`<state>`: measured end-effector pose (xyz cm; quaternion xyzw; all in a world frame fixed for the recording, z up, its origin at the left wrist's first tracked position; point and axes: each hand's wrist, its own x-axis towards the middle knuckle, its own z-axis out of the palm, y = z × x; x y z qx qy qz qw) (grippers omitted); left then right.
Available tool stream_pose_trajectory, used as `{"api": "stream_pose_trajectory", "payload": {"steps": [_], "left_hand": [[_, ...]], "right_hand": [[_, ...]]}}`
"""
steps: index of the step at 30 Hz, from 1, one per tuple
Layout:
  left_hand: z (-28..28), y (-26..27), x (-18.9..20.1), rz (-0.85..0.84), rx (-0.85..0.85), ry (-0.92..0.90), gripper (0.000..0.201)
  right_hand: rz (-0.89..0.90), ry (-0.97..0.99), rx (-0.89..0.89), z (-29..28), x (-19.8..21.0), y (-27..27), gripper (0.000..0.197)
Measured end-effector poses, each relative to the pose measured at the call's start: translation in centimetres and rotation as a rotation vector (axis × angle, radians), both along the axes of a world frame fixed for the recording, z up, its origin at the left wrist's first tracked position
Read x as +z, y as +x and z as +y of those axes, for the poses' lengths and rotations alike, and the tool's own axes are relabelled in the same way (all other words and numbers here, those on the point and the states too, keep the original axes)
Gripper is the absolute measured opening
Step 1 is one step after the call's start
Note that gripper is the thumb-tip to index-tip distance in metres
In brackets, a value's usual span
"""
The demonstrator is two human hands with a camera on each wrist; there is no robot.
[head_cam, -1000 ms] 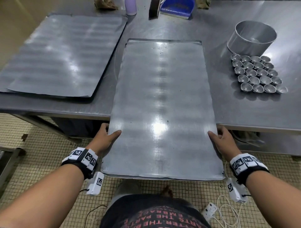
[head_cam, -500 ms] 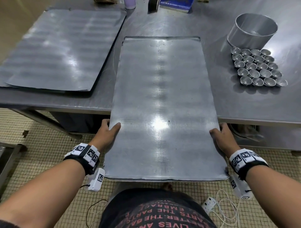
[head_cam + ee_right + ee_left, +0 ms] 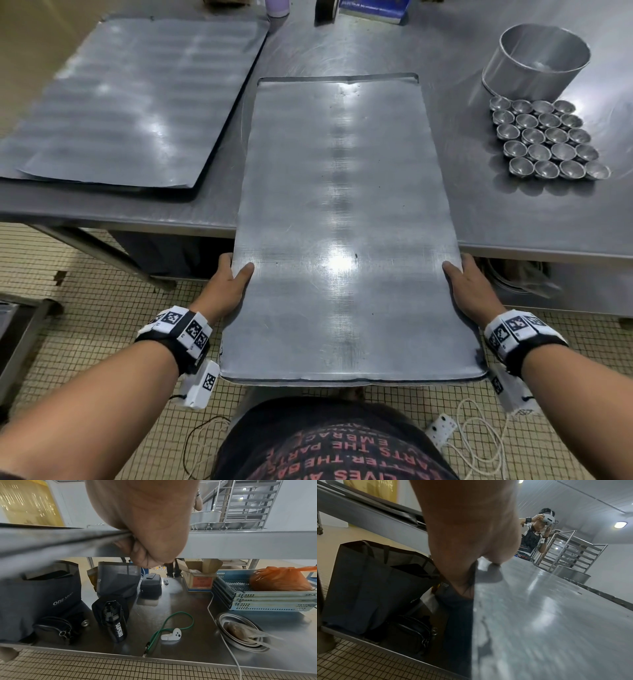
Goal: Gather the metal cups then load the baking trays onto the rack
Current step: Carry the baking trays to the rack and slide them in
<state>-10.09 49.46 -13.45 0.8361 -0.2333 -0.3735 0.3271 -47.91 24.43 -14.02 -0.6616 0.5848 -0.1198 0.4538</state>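
Now the tray has slid further off the tabletop toward the person, its near half hanging over the floor, so the lift to the rack looks close. Left hand and right hand each grip a long edge, thumbs on top, fingers curled beneath. The cups sit clustered at right, beside the tin.

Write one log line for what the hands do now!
step: lifting baking tray | left hand: grips left edge | right hand: grips right edge | metal cups: on table
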Motion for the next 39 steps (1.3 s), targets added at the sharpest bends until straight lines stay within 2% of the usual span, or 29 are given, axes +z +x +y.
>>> {"api": "stream_pose_trajectory", "payload": {"steps": [5, 10, 15, 19, 23, 26, 33, 39], "left_hand": [[-0.1, -0.4, 0.2, 0.006, 0.024, 0.003, 0.047], [-0.1, -1.1, 0.0, -0.051, 0.066, -0.007, 0.037], [0.5, -1.0, -0.7, -0.096, 0.029, 0.014, 0.043], [1.1, -1.2, -0.7, -0.092, 0.016, 0.01, 0.042], [1.1, -2.1, -0.9, -0.134, 0.081, -0.03, 0.034], [1.0, -2.7, -1.1, -0.155, 0.142, -0.09, 0.031], [0.8, -2.5, -0.4, -0.254, 0.15, -0.131, 0.03], [0.9, -1.8, 1.1, -0.262, 0.162, -0.174, 0.028]], "right_hand": [[-0.01, -0.014, -0.008, 0.0, -0.4, -0.1, 0.043], [-0.031, -0.053, -0.014, -0.2, -0.3, -0.2, 0.028], [0.023, -0.073, 0.031, -1.0, -1.3, -0.6, 0.037], [-0.007, -0.059, 0.021, -0.7, -1.3, -0.7, 0.034], [-0.04, -0.024, -0.003, 0.0, -1.1, -0.9, 0.027], [0.007, -0.083, 0.001, 0.2, -1.0, -0.9, 0.028], [0.041, -0.195, -0.008, 0.0, 0.4, -0.9, 0.034], [-0.076, -0.2, -0.052, 0.3, 2.0, -1.0, 0.036]]}}
